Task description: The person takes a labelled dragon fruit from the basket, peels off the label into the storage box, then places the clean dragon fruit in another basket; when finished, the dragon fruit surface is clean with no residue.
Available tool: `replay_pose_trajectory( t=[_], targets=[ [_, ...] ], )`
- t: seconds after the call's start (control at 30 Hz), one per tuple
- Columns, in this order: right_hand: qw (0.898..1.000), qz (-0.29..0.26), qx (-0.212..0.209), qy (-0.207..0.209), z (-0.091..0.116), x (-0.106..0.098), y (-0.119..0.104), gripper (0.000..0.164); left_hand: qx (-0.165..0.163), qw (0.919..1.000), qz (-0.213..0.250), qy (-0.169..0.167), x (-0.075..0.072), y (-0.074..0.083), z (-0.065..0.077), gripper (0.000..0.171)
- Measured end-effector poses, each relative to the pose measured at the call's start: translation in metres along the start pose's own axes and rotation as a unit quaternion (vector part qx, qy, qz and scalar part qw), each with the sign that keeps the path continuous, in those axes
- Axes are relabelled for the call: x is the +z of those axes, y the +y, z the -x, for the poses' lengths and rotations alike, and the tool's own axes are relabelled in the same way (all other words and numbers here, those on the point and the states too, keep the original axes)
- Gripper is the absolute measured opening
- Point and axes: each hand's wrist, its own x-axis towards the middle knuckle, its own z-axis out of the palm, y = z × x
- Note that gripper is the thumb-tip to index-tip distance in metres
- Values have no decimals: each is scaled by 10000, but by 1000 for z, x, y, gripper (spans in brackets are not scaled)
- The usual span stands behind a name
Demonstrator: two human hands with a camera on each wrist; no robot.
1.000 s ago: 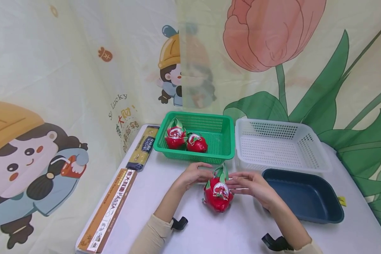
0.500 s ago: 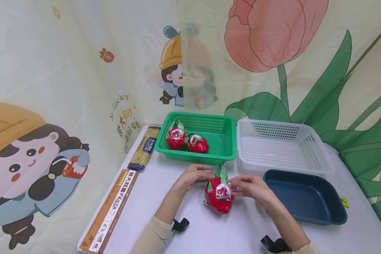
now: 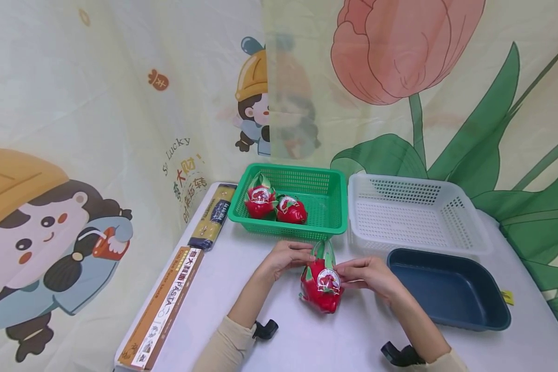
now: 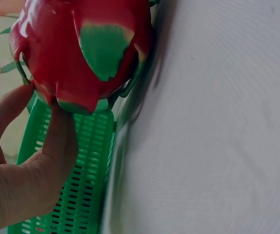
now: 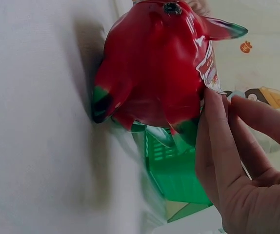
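Observation:
A red dragon fruit (image 3: 312, 294) with green leaf tips sits on the white table, its leafy crown pointing away from me. A round white-and-red sticker (image 3: 328, 281) is on its upper side. My left hand (image 3: 285, 258) is at the fruit's left, with thumb and finger touching the leaf ends near the crown in the left wrist view. From the right, my right hand (image 3: 372, 276) reaches in with extended fingers, and the right wrist view has its fingertips right at the sticker's edge. The fruit's stem end (image 5: 172, 8) faces the right wrist camera.
Behind the fruit, a green basket (image 3: 323, 230) holds two more dragon fruits (image 3: 260, 202). To its right are a white basket (image 3: 367, 240) and a dark blue tray (image 3: 446, 324). A pasta box (image 3: 160, 310) and a yellow pasta packet (image 3: 212, 217) lie along the left edge.
The fruit has turned slightly, its sticker now facing more to the right. The right hand's fingers have drawn closer together at the sticker's edge. The left hand stays almost in place.

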Motion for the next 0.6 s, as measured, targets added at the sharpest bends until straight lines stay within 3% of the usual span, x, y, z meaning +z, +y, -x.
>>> replay_pose_trajectory(
  t=[0.37, 0.6],
  targets=[
    [9994, 92, -22, -321, -8, -4, 2, 34, -5, 10000, 58, 36, 0, -1, -2, 38],
    [9983, 553, -100, 151, -11, 4, 3, 33, 18, 9999, 17, 113, 1, -2, -2, 39]
  ],
)
